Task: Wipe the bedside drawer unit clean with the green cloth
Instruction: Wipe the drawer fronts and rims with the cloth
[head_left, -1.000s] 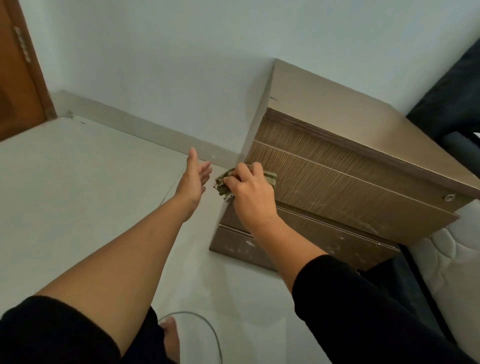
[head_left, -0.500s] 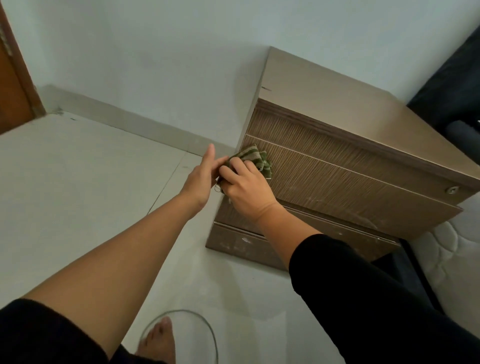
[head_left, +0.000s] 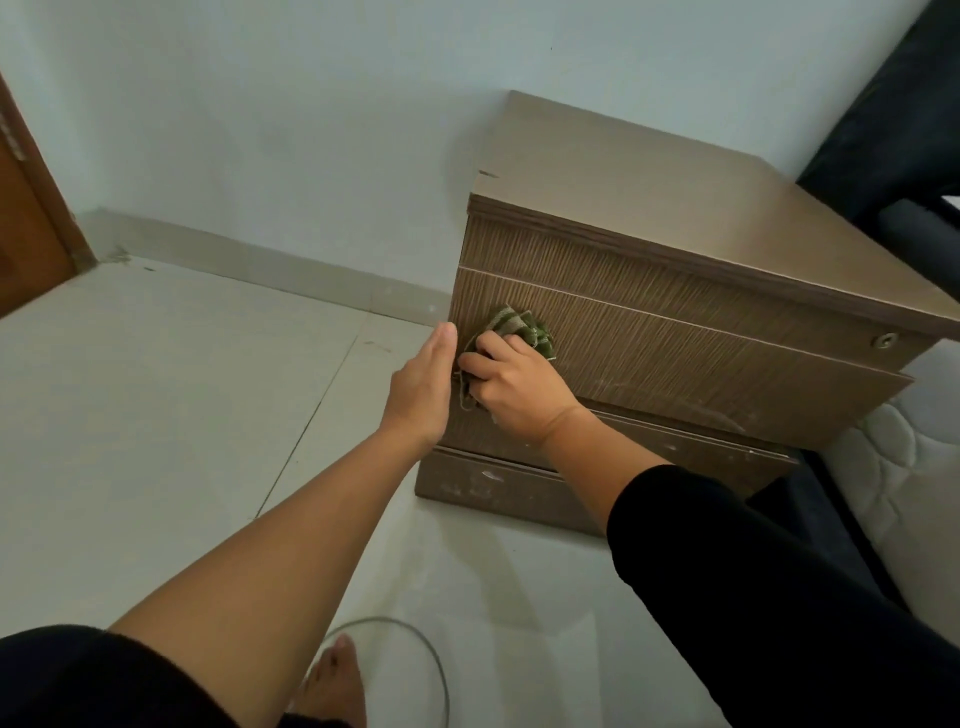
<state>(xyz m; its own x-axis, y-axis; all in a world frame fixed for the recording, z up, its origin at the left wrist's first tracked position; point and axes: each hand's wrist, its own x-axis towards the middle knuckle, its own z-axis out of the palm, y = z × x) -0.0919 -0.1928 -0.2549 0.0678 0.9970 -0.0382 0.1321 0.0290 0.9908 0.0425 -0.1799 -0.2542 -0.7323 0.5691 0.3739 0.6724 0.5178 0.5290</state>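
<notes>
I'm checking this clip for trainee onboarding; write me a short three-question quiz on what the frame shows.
1. Which hand holds the bunched green cloth?
2. True or false: the cloth is on the flat top of the brown wooden drawer unit.
3. Where is the open left hand: A) on the floor, B) at the unit's left front edge, C) on the mattress?

Key: 1. The right hand. 2. False; it presses on a drawer front. 3. B.

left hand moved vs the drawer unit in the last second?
Yes. The left hand has closed in rightward on the drawer unit; its fingertips now sit at the unit's left front edge, beside the green cloth under the right hand.
</notes>
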